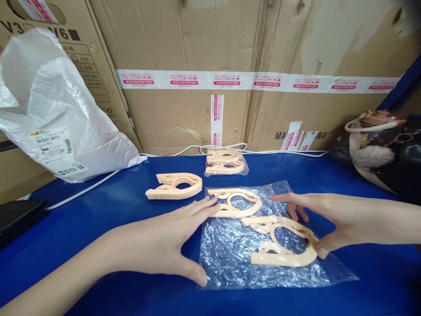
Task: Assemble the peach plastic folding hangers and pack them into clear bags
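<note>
A clear plastic bag [226,259] lies flat on the blue table. Two cream folded travel hangers, an upper one [256,206] and a lower one [283,260], rest within its outline; whether inside or on top I cannot tell. My left hand [164,239] is open, its fingertips at the upper hanger's left end and its thumb at the bag's left edge. From the right comes my right hand [332,217], also open, with the thumb at the lower hanger's rounded end and the index finger stretched toward the upper one. Neither hand grips anything.
A stack of similar hangers [176,188] lies left of the bag, with a bagged pair [226,162] behind. Large cardboard boxes [184,44] wall off the back. A white mailer bag [62,101], a black object [21,219], a white cable [88,189] and a dark bag [401,158] are around.
</note>
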{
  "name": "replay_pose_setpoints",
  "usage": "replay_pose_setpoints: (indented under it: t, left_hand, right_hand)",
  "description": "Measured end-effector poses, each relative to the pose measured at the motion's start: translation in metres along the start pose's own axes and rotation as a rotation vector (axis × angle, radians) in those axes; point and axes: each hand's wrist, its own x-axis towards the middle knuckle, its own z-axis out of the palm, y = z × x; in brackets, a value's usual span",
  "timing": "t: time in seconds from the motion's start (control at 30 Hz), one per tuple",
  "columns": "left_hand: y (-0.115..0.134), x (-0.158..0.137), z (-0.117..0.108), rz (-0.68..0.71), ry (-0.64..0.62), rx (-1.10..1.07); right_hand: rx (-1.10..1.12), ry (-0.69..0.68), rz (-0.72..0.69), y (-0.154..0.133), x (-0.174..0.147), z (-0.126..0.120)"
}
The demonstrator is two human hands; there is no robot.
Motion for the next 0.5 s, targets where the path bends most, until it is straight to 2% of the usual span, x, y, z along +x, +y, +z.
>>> replay_pose_setpoints:
  t: [0.1,0.27,0.5]
  left_hand:
    - [-0.002,0.0,0.0,0.018,0.017,0.005]
    - [0.001,-0.001,0.0,0.009,0.034,-0.008]
    - [0.009,0.001,0.006,-0.074,0.061,0.026]
  right_hand:
    - [0.035,-0.158,0.037,-0.013,0.009,0.007]
    - [0.077,-0.207,0.054,-0.029,0.016,0.013]
    - [0.162,-0.171,-0.006,-0.024,0.018,0.013]
